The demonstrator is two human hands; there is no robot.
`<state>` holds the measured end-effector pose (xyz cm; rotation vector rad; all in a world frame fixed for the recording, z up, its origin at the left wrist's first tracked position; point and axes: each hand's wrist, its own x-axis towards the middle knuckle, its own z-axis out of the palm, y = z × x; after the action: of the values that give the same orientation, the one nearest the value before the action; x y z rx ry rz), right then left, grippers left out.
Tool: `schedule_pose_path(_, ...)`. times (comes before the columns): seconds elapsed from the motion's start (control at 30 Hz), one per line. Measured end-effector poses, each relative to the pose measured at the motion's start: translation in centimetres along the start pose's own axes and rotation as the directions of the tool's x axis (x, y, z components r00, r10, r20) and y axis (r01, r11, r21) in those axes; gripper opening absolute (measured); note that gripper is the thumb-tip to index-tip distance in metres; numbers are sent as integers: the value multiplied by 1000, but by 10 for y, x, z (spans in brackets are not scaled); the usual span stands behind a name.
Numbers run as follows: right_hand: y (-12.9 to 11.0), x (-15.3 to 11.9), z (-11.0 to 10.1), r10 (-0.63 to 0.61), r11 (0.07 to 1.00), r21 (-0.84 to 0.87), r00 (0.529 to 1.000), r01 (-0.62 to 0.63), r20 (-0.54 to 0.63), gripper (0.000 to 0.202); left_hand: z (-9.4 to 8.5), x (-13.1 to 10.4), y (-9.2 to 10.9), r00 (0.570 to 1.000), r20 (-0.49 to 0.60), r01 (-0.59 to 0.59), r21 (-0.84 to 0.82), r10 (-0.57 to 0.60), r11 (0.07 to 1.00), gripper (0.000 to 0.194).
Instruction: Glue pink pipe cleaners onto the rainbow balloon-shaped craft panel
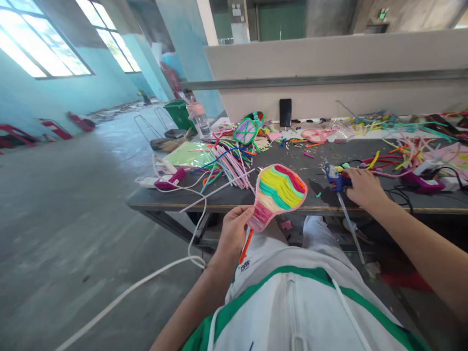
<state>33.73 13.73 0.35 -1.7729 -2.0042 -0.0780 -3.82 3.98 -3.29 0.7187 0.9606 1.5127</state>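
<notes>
My left hand [237, 225] pinches the narrow pink end of a balloon-shaped pipe-cleaner craft [281, 190]. Its face has bands of red, yellow, teal, cream and pink inside a pink outline. An orange pipe cleaner [246, 246] hangs below that hand. Over the table's front edge, my right hand [366, 187] is wrapped round a blue hot glue gun [337, 181], its nozzle end pointing away from me. A long translucent glue stick [351, 229] sticks out of the gun's rear towards my lap. Gun and craft are apart.
Loose pipe cleaners [234, 168] lie in a bundle on the dark table [292, 163], near a green-rimmed craft piece [245, 130]. Purple power strips [170, 179] sit at both sides, with a white cable [146, 282] trailing to the floor. A phone [285, 113] and bottle [199, 119] stand behind.
</notes>
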Motion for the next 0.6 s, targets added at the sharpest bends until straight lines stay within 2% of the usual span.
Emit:
schedule_pose_path(0.1, 2, -1, -13, 18, 984, 180, 996, -1, -93, 46, -1, 4, -8, 1000, 13, -7, 6, 7, 1000, 27)
schedule_pose_path(0.13, -1, -4, -18, 26, 974, 228, 995, -3, -98, 43, -2, 6, -11, 1000, 16, -8, 4, 8, 1000, 26)
schedule_pose_path(0.2, -14, -16, -27, 43, 900, 436, 997, -9, -68, 37, -1, 8, -17, 1000, 12, -5, -4, 5, 1000, 26)
schedule_pose_path(0.23, -25, -24, -31, 54, 737, 676, 998, -29, -16, 36, 0, 9, -20, 1000, 9, -2, -7, 2, 1000, 26)
schedule_pose_path(0.27, -37, -32, -34, 22, 519, 849, 995, -93, 96, 36, 1, 9, -22, 1000, 6, 1, -9, -1, 1000, 27)
schedule_pose_path(0.3, -51, -41, -37, 6, 335, 929, 987, -154, 161, 36, 3, 9, -24, 1000, 3, 5, -10, -5, 1000, 27)
schedule_pose_path(0.33, -66, -49, -39, -24, 203, 954, 973, -222, 232, 33, 5, 9, -26, 1000, 1, 9, -9, -9, 1000, 27)
schedule_pose_path(0.4, -92, -62, -38, -38, 69, 940, 941, -333, 336, 28, 8, 8, -29, 1000, 0, 18, -3, -18, 1000, 27)
schedule_pose_path(0.43, -103, -68, -35, -66, 31, 924, 922, -381, 382, 30, 9, 7, -30, 1000, 0, 21, 1, -21, 1000, 27)
schedule_pose_path(0.5, -118, -76, -26, -117, 12, 900, 893, -437, 435, 30, 11, 7, -32, 1000, 2, 26, 7, -26, 1000, 27)
schedule_pose_path(0.53, -124, -80, -20, -135, 41, 895, 885, -444, 445, 30, 10, 7, -33, 1000, 3, 27, 10, -27, 1000, 27)
schedule_pose_path(0.6, -131, -88, -7, -160, 179, 876, 866, -447, 474, 33, 8, 8, -36, 1000, 5, 28, 15, -28, 999, 27)
